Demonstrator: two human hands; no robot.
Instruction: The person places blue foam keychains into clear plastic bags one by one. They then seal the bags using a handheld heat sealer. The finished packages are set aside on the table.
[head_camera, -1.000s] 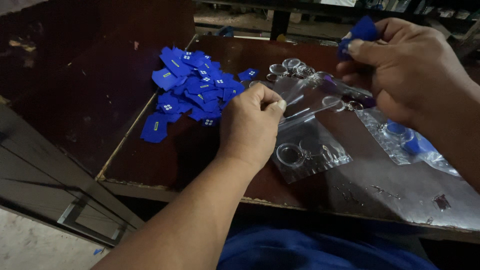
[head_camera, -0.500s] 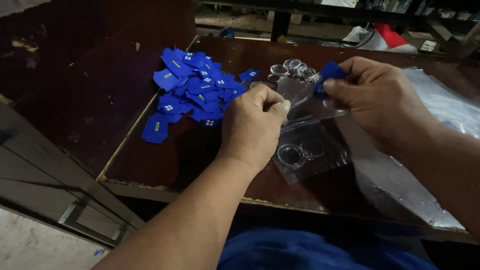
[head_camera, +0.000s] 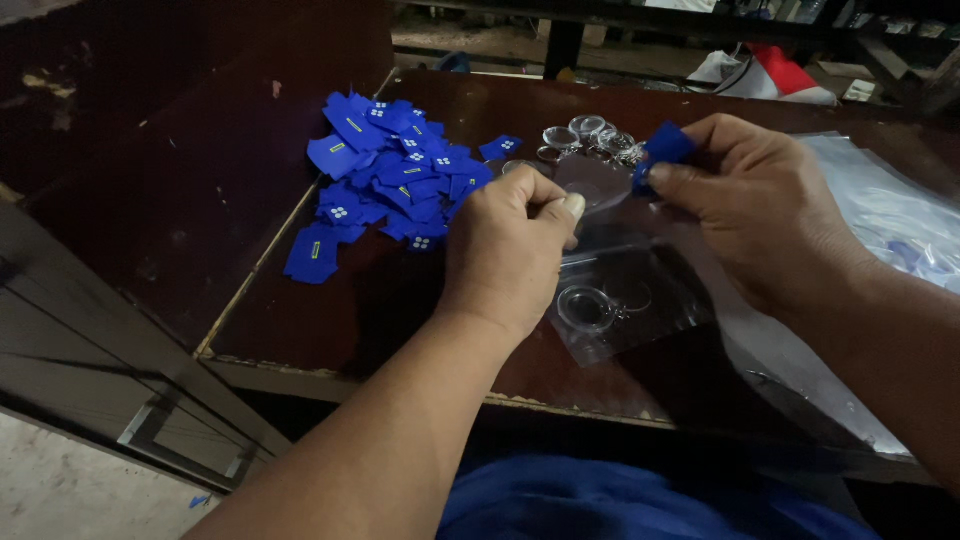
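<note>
Dim light falling on dark reddish-brown worn wooden table (head_camera: 330, 310), chipped edge showing. Pale concrete floor (head_camera: 60, 490) lying bottom-left w/ metal frame (head_camera: 190, 450). Dark bench legs (head_camera: 563, 48) standing behind table.
</note>
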